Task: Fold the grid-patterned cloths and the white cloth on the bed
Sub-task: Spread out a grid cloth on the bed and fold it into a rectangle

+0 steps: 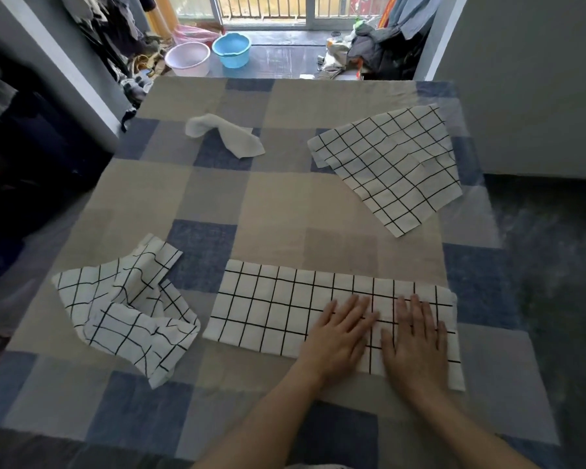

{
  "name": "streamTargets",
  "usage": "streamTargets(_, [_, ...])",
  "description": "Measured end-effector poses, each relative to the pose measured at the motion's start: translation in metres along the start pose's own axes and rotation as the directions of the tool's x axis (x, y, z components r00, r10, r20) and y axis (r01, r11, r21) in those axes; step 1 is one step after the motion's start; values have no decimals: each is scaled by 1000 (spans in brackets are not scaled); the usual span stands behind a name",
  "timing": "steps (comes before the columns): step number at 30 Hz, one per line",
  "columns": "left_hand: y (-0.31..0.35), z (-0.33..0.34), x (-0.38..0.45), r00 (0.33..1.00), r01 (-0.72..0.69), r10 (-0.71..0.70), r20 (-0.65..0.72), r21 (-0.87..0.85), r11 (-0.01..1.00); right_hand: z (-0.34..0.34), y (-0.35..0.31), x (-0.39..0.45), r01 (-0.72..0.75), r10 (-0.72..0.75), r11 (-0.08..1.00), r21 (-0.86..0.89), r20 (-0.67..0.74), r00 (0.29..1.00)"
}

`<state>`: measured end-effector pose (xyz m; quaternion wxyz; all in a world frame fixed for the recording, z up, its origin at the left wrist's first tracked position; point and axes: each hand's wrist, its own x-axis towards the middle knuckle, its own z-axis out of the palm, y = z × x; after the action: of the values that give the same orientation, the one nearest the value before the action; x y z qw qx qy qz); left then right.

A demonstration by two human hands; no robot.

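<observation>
Both hands, left (340, 336) and right (416, 336), press flat on a half-folded grid cloth (285, 306); beyond them, two grid cloths and the white cloth (227, 135) await folding

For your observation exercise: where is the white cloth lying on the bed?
In the head view, the white cloth lies crumpled at the bed's far left, left of the flat grid cloth.

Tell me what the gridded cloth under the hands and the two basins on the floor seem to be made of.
Gridded cloth: thin woven fabric, likely cotton; matte, lying flat with soft creases. Blue basin and pink basin: probably moulded plastic; smooth, slightly glossy walls, rolled rims.
</observation>
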<state>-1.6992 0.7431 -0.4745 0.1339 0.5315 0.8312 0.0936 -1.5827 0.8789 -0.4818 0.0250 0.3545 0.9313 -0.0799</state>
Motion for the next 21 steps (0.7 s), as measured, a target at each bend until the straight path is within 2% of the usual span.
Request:
streamTargets(4, [-34,-10,-18,1000,11,-11,-16,25,1000,-5,-1,0,-14,14,1000,-5,18,1000])
streamTargets(14, [-132,-35,-77,942,332,-328,-70,48,942,-15,35,-5,117,-119,993,22,136,984])
streamTargets(21, [-136,-33,-78,938,346,-343,-53,68,936,-31,46,-2,101,-98,995,-15,133,986])
